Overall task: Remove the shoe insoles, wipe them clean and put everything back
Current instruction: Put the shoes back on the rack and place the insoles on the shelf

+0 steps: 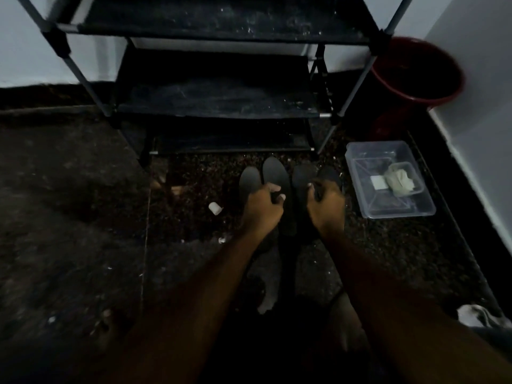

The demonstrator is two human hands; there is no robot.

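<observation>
**Light, floppy insoles, gripped mid-length in front of the rack**

Your left hand [261, 207] is clenched round two flat dark grey foam insoles [273, 173]. Its fingers wrap across their middle, and the rounded toe ends point toward the black metal-framed shoe rack [221, 101]. Your right hand [325, 206] grips two darker oval pieces [303, 176] the same way. The light is too poor to tell whether these are insoles or shoe toes. Both bundles sit just in front of the rack's bottom shelf, side by side and almost touching.

Expect the insoles to be very light, thin and bendy. Past your grip they will likely droop or curl rather than stay flat. The foam face should feel grippy, not slick, and it is not fragile, though a hard fold could leave a crease.

The mid-length hold you have now suits carrying. For wiping, you will probably want one insole at a time, pinched at the heel or laid flat. Two stacked in one hand can slide over each other.

The clear plastic box [399, 210] holding a pale crumpled cloth [399, 180] lies on the floor in front of the rack's right legs, near your right hand.
</observation>
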